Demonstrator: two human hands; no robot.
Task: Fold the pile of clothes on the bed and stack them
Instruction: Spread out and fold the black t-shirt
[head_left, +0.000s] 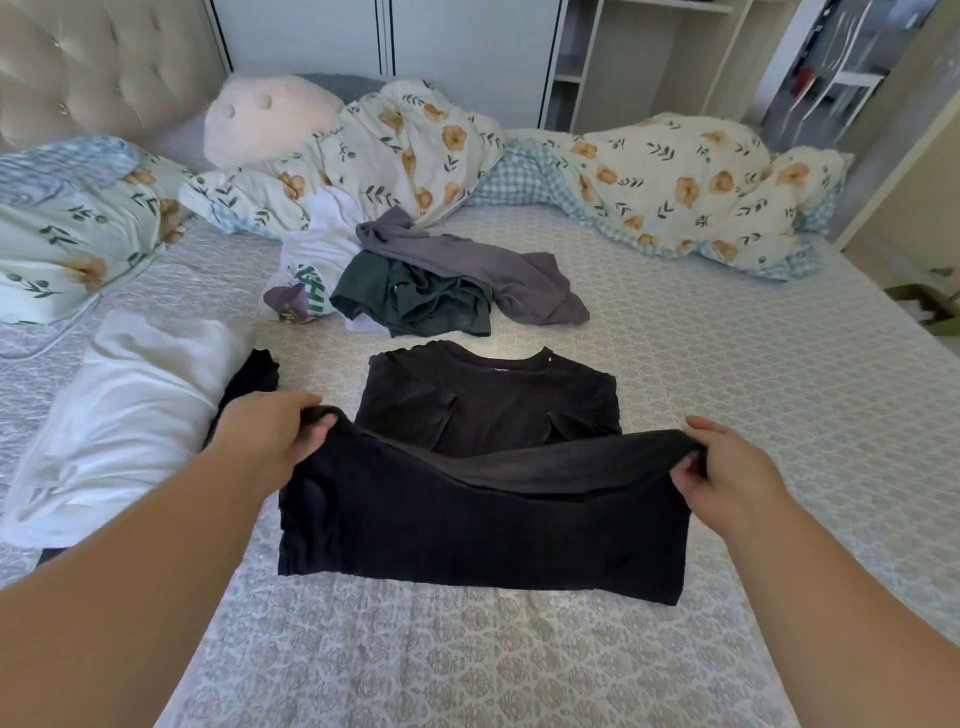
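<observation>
Both hands, left hand (275, 434) and right hand (727, 467), pinch the black shirt (483, 519) hem; uneven lifting could skew the fold.

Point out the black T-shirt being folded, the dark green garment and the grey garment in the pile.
black cotton T-shirt (483, 525), head view, lifted lower half
crumpled dark green garment (415, 304), head view, its middle
crumpled grey garment (498, 270), head view, its middle

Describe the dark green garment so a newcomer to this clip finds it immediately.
Start at the floral duvet bunched along the far side of the bed. Just in front of it lies an unfolded heap of clothes. The crumpled dark green garment is its nearest piece, between a white printed shirt and a grey top.
</observation>
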